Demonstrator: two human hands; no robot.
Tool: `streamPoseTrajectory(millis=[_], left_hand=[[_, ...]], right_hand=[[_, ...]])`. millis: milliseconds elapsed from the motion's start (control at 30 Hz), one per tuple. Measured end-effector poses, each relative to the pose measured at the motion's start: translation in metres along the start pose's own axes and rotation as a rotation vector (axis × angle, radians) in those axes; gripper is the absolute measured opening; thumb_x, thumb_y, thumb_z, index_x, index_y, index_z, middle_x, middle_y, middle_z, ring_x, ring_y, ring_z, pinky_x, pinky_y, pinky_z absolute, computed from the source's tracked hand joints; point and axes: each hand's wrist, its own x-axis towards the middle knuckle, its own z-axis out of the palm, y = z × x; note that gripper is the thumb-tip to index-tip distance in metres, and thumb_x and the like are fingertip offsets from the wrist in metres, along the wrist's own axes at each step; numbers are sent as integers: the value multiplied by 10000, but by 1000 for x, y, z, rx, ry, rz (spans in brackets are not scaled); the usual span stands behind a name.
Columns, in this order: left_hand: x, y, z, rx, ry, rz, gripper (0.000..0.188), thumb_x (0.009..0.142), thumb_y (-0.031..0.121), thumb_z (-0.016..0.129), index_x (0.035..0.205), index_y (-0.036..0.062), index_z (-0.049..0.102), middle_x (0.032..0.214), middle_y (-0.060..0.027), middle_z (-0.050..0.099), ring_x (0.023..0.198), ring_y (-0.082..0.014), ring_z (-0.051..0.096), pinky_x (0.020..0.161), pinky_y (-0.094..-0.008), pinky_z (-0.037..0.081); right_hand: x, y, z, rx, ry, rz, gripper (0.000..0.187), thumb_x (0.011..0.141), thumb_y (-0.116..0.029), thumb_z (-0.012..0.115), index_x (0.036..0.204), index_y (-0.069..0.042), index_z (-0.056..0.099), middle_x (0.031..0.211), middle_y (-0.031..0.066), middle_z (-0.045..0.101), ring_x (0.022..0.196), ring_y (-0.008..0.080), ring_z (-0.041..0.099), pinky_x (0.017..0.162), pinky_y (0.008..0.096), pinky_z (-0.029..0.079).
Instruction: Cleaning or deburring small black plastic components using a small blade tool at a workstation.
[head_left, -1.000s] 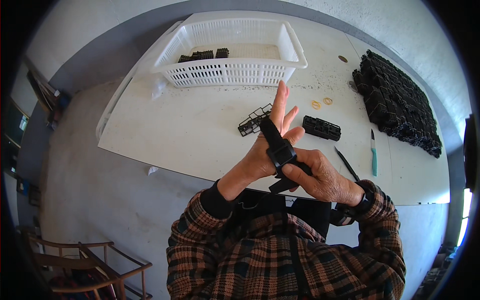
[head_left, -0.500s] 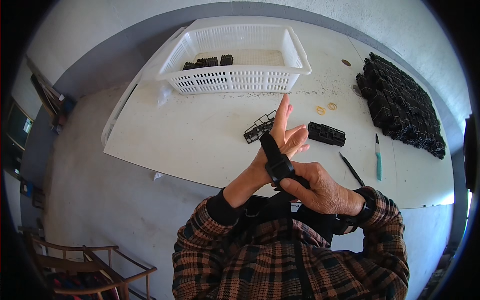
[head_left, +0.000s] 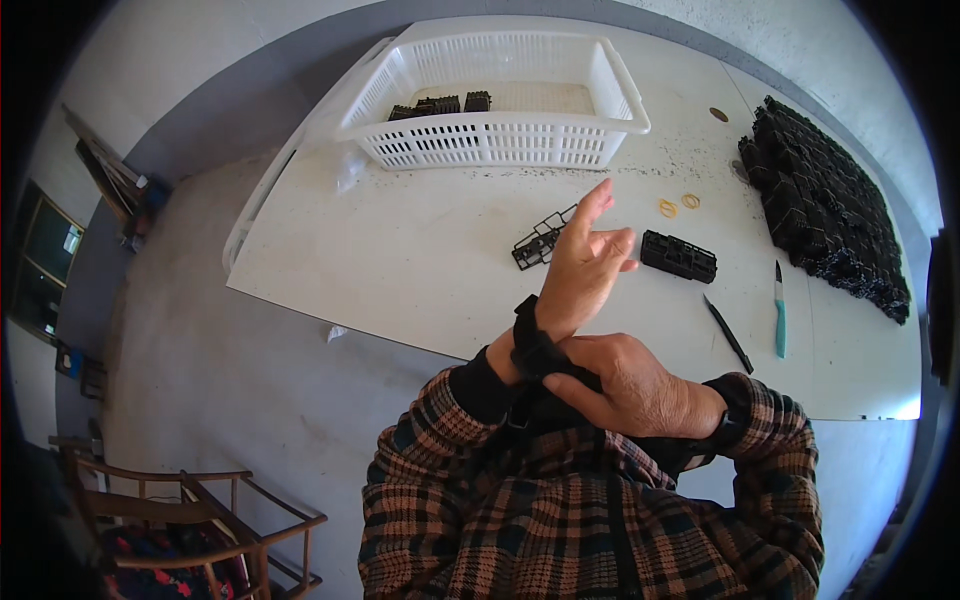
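Observation:
My left hand [head_left: 580, 275] is raised over the front of the table, palm turned to the right, fingers stretched and holding nothing. Around its wrist runs a black wrist strap [head_left: 530, 340]. My right hand [head_left: 645, 385] pinches that strap between thumb and fingers on the wrist's right side; part of the strap is hidden by the hand. Behind my left fingers lies an open black plastic frame [head_left: 538, 246], partly covered by them. A bundled black plastic piece [head_left: 679, 257] rests just to the right of the fingertips.
A white slotted basket [head_left: 490, 140] with a few black pieces [head_left: 437, 106] stands at the back. Yellow rubber bands [head_left: 668, 208], a black pen-like tool [head_left: 728, 333] and a teal-handled knife [head_left: 781, 320] lie rightward. A large black stack [head_left: 825, 205] fills the far right. A wooden chair [head_left: 200, 530] stands lower left.
The strap has slid from the base of my left hand down onto the wrist, with my right hand still gripping it. My left hand has tilted rightward. The whole view has shifted slightly.

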Motion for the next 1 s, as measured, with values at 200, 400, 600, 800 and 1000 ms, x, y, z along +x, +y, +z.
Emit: streamPoseTrajectory(millis=[200, 400, 600, 800, 1000], left_hand=[[8, -3, -6, 79, 80, 65, 517, 939, 7, 522, 1425, 20, 348, 1362, -197, 369, 980, -185, 610, 729, -307, 587], [18, 8, -1, 356, 155, 223, 485, 913, -42, 480, 1386, 1, 381, 1270, -156, 409, 947, -189, 612, 687, -311, 588], [18, 31, -13, -108, 232, -89, 459, 887, -21, 521, 1332, 7, 417, 1208, -131, 437, 951, -213, 611, 662, -306, 586], [17, 38, -27, -709, 286, -181, 324, 897, 2, 517, 1216, -8, 463, 1165, -164, 474, 1026, -268, 579, 740, -338, 564], [24, 38, -32, -1102, 328, -339, 277, 905, -21, 474, 1183, -25, 471, 1150, -186, 485, 1061, -300, 541, 738, -333, 562]], right_hand=[[8, 2, 7, -102, -5, 42, 269, 889, -238, 613, 867, 28, 583, 730, 218, 620, 692, 411, 615, 631, 459, 503], [16, -7, 24, -153, -60, 71, 250, 900, -220, 611, 872, 27, 586, 688, 211, 602, 656, 403, 606, 600, 449, 490], [11, -7, 24, -33, 7, -1, 466, 904, -331, 627, 1156, 40, 501, 754, 202, 636, 691, 369, 650, 628, 419, 529], [5, 18, 13, 371, 76, 132, 767, 898, -488, 609, 1367, 48, 323, 1087, 201, 607, 1009, 296, 624, 834, 400, 528], [10, 28, 25, 774, 131, -20, 1051, 824, -693, 568, 1489, 20, 174, 1438, 200, 376, 1352, 295, 370, 1095, 447, 325]])
